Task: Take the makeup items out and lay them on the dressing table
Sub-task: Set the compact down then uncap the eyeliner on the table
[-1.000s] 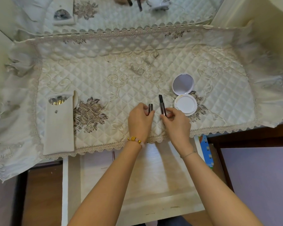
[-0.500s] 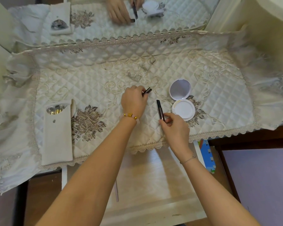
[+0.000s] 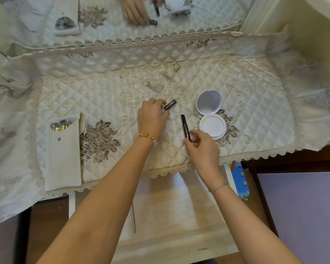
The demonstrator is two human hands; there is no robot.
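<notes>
My left hand grips a short dark cap over the middle of the quilted cream cloth that covers the dressing table. My right hand pinches the lower end of a thin dark makeup pen, whose tip points away from me. Just right of the pen an open white round compact lies on the cloth, its mirror lid tipped back. A cream fabric pouch with metal-tipped brushes showing at its mouth lies at the left.
A mirror stands at the back of the table and reflects my hands and the items. Below the cloth's lace edge an open pale drawer holds a thin silver stick. A cream wall rises at the right.
My hands pulled apart: the left carried the cap up and away from me, while the right stayed low with the pen. The view also shifted slightly.
</notes>
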